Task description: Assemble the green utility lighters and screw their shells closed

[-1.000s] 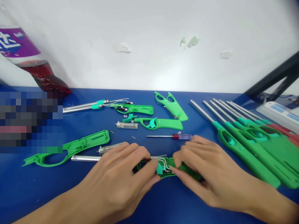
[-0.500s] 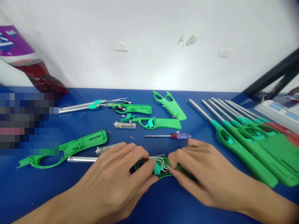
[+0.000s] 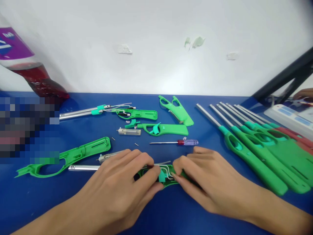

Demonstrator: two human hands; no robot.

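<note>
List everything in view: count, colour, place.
Plastic bottle: 1, purple label, left
Thin metal tubes: 3, silver, left
Loose plastic shells: several, green, centre and left
Clear plastic cartridges: at least 2, transparent, centre
Curved plastic pieces: several, teal, centre
Small metal screws: 2, silver, centre
Slim screwdriver: 1, red and purple, centre
Long plastic lighters: several, green, right
Plastic handles: count unclear, red, right
Boxy power strip: 1, white, right
Angled bar: 1, black, right
Table: 1, blue, below
Wall: 1, white, back
Open plastic shell: 1, green, between hands
Left hand: 1, on it
Right hand: 1, on it
</note>
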